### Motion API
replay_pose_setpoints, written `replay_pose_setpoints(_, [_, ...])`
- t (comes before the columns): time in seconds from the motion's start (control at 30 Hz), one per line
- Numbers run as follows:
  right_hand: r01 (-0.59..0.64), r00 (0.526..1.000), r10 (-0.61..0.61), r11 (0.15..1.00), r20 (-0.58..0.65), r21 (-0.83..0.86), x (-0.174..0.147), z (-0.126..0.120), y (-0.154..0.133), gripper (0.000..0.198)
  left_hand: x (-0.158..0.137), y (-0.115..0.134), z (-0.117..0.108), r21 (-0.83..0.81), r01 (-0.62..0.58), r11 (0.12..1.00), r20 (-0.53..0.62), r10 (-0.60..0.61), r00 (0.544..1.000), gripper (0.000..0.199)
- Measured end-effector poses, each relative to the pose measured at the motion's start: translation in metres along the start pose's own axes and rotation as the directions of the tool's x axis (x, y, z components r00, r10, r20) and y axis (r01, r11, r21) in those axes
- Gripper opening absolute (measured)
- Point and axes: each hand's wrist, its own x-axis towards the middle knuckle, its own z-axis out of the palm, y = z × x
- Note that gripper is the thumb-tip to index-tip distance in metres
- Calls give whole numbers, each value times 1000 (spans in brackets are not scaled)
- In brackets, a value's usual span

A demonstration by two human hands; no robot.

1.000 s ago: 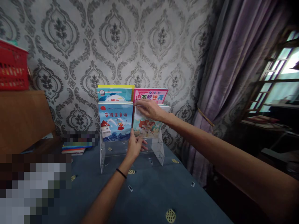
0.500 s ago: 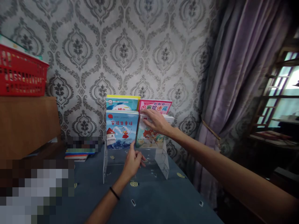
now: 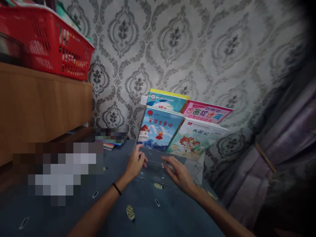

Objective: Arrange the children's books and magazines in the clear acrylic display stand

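Clear bk stand (image 3: pixel 201 172) is standing on a dark blue tablecloth (image 3: pixel 138 223), bearing kids' bks in 2 rows: teal bk (image 3: pixel 166 102) & pink bk (image 3: pixel 207 112) at back, blue bk (image 3: pixel 158 130) & pale bk (image 3: pixel 192 141) in front. L hand (image 3: pixel 135 162), w/ black wristband (image 3: pixel 117 189), is pointing one digit up nr blue bk's btm L corner, contact unclear; R hand (image 3: pixel 179 172), fingers apart, is hanging nr stand's lower tier. Red basket (image 3: pixel 74 56) is sitting on wooden cabinet (image 3: pixel 46 112), far L.

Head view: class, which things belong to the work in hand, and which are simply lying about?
Seemingly part of the work:
- clear rack, with both hands at it
- blue front book
- white-topped front book
- teal book behind
- pink book behind

Apparently just around:
- red basket
- wooden cabinet
- stacked books, partly blurred
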Motion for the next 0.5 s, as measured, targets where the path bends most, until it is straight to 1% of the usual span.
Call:
replay_pose_setpoints(0.03, [-74,997,74,997,-5,36,-1,6,2,28,2,-2,-4,-21,10,1000,-20,-11,1000,40])
replay_pose_setpoints(0.1, [-209,977,212,971,-20,119,1,12,6,34,5,-7,-10,-51,36,998,-52,-39,998,40])
replay_pose_setpoints(0.17, [-292,950,309,930,-40,224,8,14,7,40,7,-11,-14,-61,64,996,-67,-68,995,38])
replay_pose_setpoints(0.3, [-350,914,403,842,-47,409,21,20,7,57,6,-19,-15,-75,70,995,-66,-75,995,37])
replay_pose_setpoints(0.4, [-361,898,436,814,-66,456,27,23,3,69,2,-23,-16,-71,46,996,-58,-50,997,35])
replay_pose_setpoints(0.5, [-370,875,472,795,-106,481,31,21,-2,78,1,-20,-20,-46,17,999,-43,-19,999,35])
